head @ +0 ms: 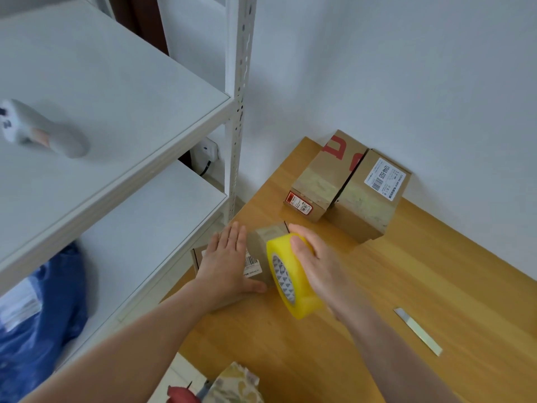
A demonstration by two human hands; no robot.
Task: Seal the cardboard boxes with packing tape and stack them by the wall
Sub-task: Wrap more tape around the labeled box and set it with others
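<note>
Pressing flat on a small cardboard box [263,245] at lower centre of the head view: left hand [225,261], palm down, fingers straight and together, thumb splayed along the box's near edge. Matte brown card, a white barcode label partly under the palm, glossy tape over the top. Gripping a thick roll of translucent yellow tape [292,276] just right of it: right hand [315,263], fingers curled and clamped round the roll's rim, thumb on the upper face. Roll tilted, its patterned cardboard core facing lower left, touching or just above the box's right end; cannot tell which.

Standing together against the white wall [406,82], right of centre: two larger boxes [348,187], side by side and touching, both taped, one with red print, the other with a white shipping label. All on a smooth wooden table [436,286]. Lying flat at lower right, well apart from the hands: a thin metal blade [418,331]. Filling the left half: white metal shelving [116,126] with a perforated upright.
</note>
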